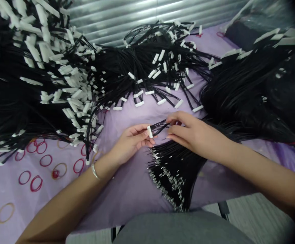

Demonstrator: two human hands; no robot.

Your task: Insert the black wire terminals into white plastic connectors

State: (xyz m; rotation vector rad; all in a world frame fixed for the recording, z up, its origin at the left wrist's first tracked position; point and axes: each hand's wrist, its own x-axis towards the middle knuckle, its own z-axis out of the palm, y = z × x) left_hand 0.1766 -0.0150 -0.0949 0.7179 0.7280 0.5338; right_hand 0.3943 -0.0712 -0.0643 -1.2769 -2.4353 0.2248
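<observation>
My left hand (134, 138) pinches a small white connector (150, 131) between thumb and fingers, above the purple cloth. Thin black wires (160, 126) run from that connector to my right hand (184, 130), whose fingers are closed around them; the exact fingertip contact is partly hidden. Under and below my right hand lies a fanned bundle of loose black wires (185, 166) with bare metal terminals at their ends, pointing left and towards me.
Wire harnesses with white connectors lie at the back (137, 61) and in a high heap at left (68, 84). More black wires (226, 91) are piled at right. Red and tan rubber bands (36, 183) are scattered on the purple cloth (127, 196). A grey shutter (142, 20) stands behind.
</observation>
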